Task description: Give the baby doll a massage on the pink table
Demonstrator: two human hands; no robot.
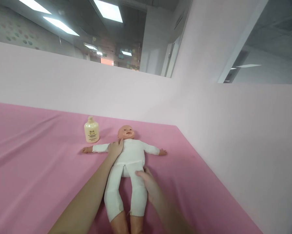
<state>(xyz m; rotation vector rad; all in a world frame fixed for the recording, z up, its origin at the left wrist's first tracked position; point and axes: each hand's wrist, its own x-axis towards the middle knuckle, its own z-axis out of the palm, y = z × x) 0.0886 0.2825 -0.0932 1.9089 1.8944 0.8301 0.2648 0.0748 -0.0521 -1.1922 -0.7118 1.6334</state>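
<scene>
A baby doll in a white bodysuit lies on its back on the pink sheet, arms spread, head toward the wall. My left hand rests on the doll's shoulder and upper chest, fingers laid flat. My right hand grips the doll's upper leg near the hip, thumb across the white fabric. A cream lotion bottle stands upright just beyond the doll's outstretched arm, apart from both hands.
A pale pink wall runs along the far side and the right side of the pink surface, meeting in a corner behind the doll. Above the wall is glass with ceiling lights behind it.
</scene>
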